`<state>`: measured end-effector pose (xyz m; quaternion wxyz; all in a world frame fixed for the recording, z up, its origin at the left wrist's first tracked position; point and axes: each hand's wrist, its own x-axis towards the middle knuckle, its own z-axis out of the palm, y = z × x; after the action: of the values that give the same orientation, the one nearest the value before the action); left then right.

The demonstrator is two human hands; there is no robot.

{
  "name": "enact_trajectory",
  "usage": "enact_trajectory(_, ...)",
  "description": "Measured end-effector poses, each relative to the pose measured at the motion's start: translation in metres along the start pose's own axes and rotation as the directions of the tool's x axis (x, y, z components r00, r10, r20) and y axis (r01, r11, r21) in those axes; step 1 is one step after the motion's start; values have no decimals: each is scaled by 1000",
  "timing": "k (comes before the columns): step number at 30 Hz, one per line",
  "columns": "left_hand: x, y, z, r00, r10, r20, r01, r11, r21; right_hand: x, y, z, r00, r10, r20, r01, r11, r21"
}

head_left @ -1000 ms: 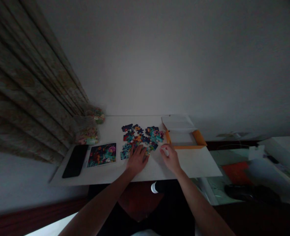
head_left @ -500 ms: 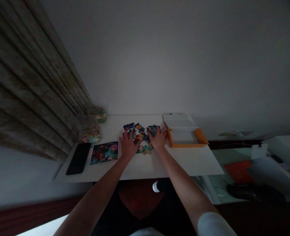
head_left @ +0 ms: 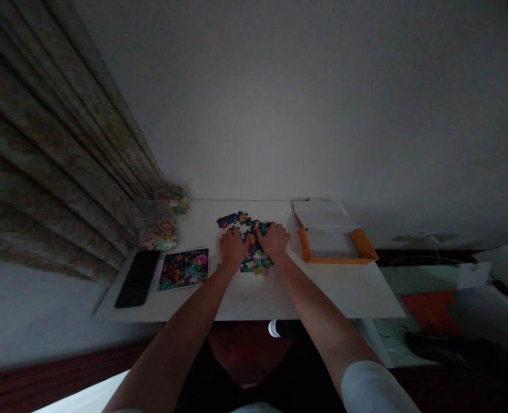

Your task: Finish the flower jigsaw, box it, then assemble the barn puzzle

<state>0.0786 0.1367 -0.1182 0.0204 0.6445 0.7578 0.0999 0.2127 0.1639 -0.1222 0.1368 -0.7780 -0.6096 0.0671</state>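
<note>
A partly assembled jigsaw puzzle [head_left: 257,265] with dark, colourful pieces lies mid-table under both my hands. My left hand [head_left: 233,248] rests on its left part, fingers spread and thumb pointing right. On its right part lies my right hand [head_left: 275,238], thumb stretched left and the other fingers somewhat bent. Between the thumbs the puzzle sections meet or nearly meet; the hands hide part of the join. A printed picture sheet [head_left: 183,268] with flowers on a dark ground lies left of my left hand.
An open box [head_left: 341,261] with orange sides stands to the right. A black flat object [head_left: 137,279] lies at the table's left end. Behind it are clear bags of puzzle pieces [head_left: 156,232], beside the curtain [head_left: 64,126]. Past the table's right edge is a cluttered glass surface [head_left: 391,332].
My hands have come closer together. The right puzzle section has shifted toward the left one, and the gap between them has narrowed. The view has shifted slightly.
</note>
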Motion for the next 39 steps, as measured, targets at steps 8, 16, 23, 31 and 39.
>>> enact_trajectory(8,6,2,-8,995,42,96,-36,997,-63,-1,-3,-12,997,-57,51,57,998,-7)
enact_trajectory(16,14,-5,-10,1000,-2,2,3,948,-319,1,-8,-20,994,4,106,-10,998,60)
enact_trajectory(23,32,-4,-28,983,-91,-158,-22,800,-600,11,12,-71,1000,-14,-6,15,986,169)
enact_trajectory(31,42,56,-57,974,-115,-195,-70,665,-744,50,145,-142,974,61,-218,-28,988,151)
enact_trajectory(39,17,206,-43,991,90,-96,-132,616,-777,50,217,-129,973,59,-223,-75,995,-65)
